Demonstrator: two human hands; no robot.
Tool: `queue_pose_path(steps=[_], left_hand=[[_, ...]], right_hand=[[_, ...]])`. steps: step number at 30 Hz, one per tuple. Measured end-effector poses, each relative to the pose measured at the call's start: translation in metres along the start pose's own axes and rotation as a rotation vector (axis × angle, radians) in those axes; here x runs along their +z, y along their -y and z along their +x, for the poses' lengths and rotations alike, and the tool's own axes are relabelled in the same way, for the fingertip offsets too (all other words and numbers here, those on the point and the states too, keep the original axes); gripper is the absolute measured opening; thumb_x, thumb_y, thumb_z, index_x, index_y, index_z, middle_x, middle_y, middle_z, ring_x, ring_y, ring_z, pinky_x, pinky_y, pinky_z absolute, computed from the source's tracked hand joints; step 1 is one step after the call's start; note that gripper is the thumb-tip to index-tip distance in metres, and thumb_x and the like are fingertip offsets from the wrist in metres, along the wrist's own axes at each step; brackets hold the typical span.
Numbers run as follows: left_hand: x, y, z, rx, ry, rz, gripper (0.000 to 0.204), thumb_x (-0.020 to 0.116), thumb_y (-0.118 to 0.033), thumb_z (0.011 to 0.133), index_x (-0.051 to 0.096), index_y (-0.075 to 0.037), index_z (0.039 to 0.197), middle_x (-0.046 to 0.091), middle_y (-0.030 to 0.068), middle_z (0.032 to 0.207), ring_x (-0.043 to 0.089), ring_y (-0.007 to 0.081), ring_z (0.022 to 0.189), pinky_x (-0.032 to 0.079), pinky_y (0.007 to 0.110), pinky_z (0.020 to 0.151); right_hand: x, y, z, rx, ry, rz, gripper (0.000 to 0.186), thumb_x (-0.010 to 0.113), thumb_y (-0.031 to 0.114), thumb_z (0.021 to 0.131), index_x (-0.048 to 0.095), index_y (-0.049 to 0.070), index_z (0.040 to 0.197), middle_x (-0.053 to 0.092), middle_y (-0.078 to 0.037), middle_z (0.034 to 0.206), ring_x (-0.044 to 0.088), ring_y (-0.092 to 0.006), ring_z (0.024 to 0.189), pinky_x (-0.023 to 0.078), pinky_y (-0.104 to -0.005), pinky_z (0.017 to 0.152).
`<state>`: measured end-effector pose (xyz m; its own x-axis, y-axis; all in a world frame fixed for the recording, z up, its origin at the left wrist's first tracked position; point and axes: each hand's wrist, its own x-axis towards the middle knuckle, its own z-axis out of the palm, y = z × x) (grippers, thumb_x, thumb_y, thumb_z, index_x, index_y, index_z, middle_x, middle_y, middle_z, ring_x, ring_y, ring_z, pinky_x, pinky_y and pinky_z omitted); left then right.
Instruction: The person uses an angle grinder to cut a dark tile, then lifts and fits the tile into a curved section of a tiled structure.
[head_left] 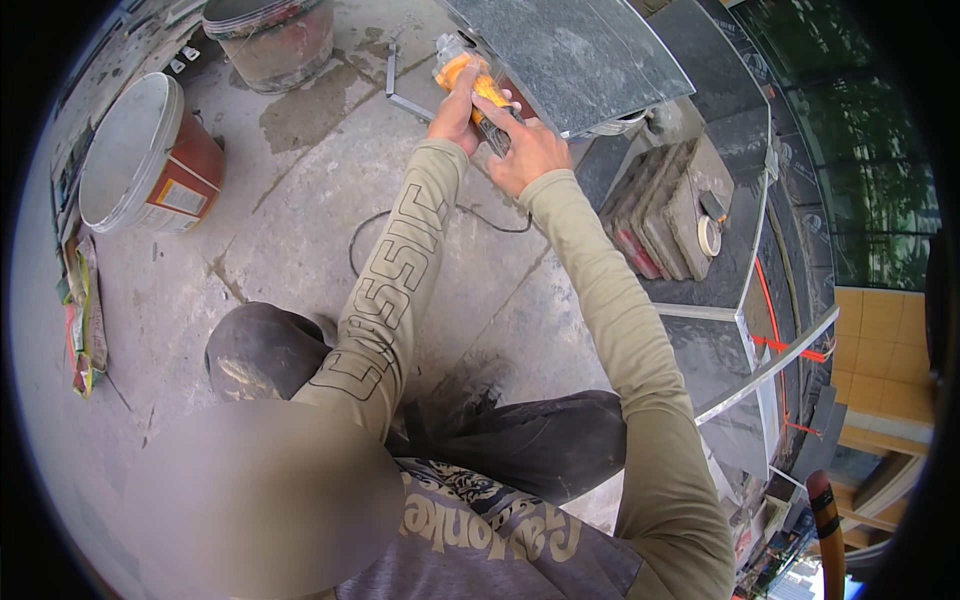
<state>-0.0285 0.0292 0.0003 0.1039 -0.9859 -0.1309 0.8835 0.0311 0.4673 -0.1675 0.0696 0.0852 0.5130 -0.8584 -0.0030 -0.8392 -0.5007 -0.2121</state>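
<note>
1. Both arms stretch forward and converge: the left forearm runs up and slightly rightward, while the right reaches up and leftward from a bent elbow.
2. The left hand [455, 122] curls around the yellow power tool [489, 90], thumb up along its body.
3. The right hand [532, 155] closes around the tool's rear end, a finger laid forward along it. The two hands are close together.
4. The tool is just beside the left edge of the dark grey slab [590, 55]; whether they touch cannot be told.
5. Dark outlined capitals run along the left sleeve [385, 285]; the right sleeve [618, 305] shows plain cloth.
6. Large pale lettering crosses the dark shirt [480, 560], appearing upside down.
7. The red-and-white bucket [150, 150] at left bears a yellow-and-white label [180, 197], its print too small to read.
8. A dark cord [353, 240] loops over the concrete floor [300, 210] beneath the forearms.
</note>
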Motion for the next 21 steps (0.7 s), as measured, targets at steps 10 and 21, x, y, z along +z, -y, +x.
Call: queue_pose_path(steps=[10, 21], left_hand=[[0.017, 0.015, -0.033, 0.012, 0.015, -0.004, 0.052, 0.057, -0.052, 0.105, 0.046, -0.008, 0.132, 0.067, 0.0149, 0.102, 0.072, 0.0306, 0.09, 0.062, 0.045, 0.083], [0.023, 0.027, -0.044, 0.028, 0.014, 0.025, 0.056, 0.057, -0.053, 0.105, 0.044, -0.008, 0.135, 0.067, 0.0166, 0.104, 0.072, 0.0322, 0.091, 0.061, 0.046, 0.084]], right_hand=[[-0.007, -0.011, -0.034, -0.065, -0.091, -0.026, 0.082, 0.071, 0.024, 0.077, 0.049, 0.053, 0.15, 0.068, -0.023, 0.111, 0.07, -0.042, 0.104, 0.058, -0.0521, 0.09], [-0.006, -0.024, -0.049, -0.082, -0.093, 0.012, 0.082, 0.072, 0.02, 0.076, 0.052, 0.049, 0.15, 0.067, -0.02, 0.125, 0.069, -0.0414, 0.111, 0.058, -0.0512, 0.092]])
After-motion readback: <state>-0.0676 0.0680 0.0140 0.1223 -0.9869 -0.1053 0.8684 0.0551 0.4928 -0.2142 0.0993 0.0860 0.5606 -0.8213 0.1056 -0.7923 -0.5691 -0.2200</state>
